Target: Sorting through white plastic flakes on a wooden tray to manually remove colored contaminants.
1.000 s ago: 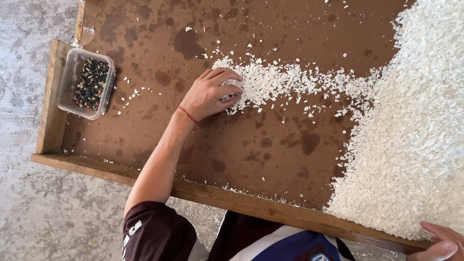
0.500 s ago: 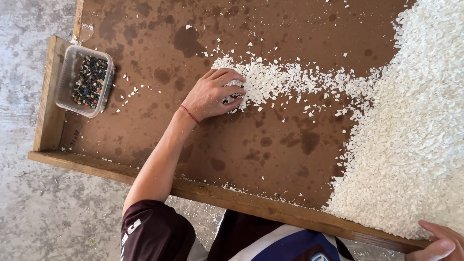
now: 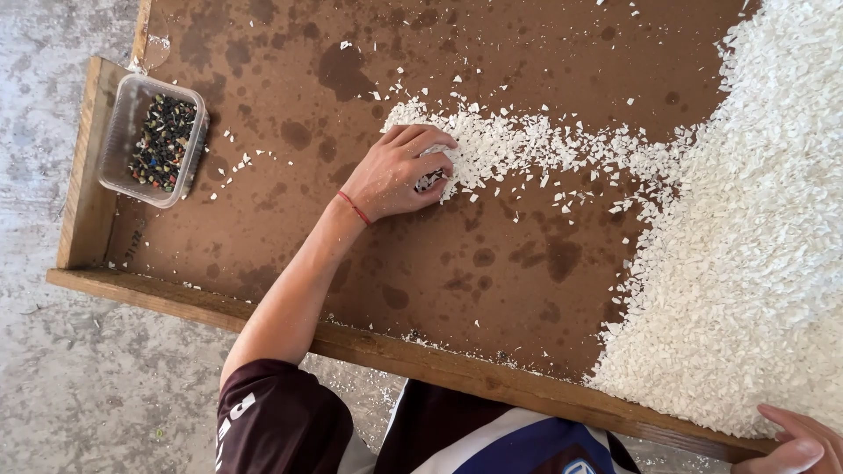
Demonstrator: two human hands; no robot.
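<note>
Your left hand (image 3: pixel 402 173) lies on the brown board (image 3: pixel 527 290), fingers curled over the left end of a thin trail of white flakes (image 3: pixel 527 149); whether it pinches a flake or only rakes them I cannot tell, as the fingertips hide what lies under them. Something dark shows just beneath those fingertips, too small to make out. The trail runs right from there to the big white heap (image 3: pixel 755 246) that fills the right side of the board from far to near. Your right hand (image 3: pixel 795 439) rests on the near wooden rim (image 3: pixel 421 355) at the right corner, loosely bent, grasping nothing that shows. At the far left corner stands a clear plastic tub (image 3: pixel 154 140) holding small dark and coloured bits. The flakes look very light, thin and loose, likely to scatter or cling to skin, so a fingertip pinch on one piece, or a flat sweep with the side of your fingers, would suit them better than a full grip.
</note>
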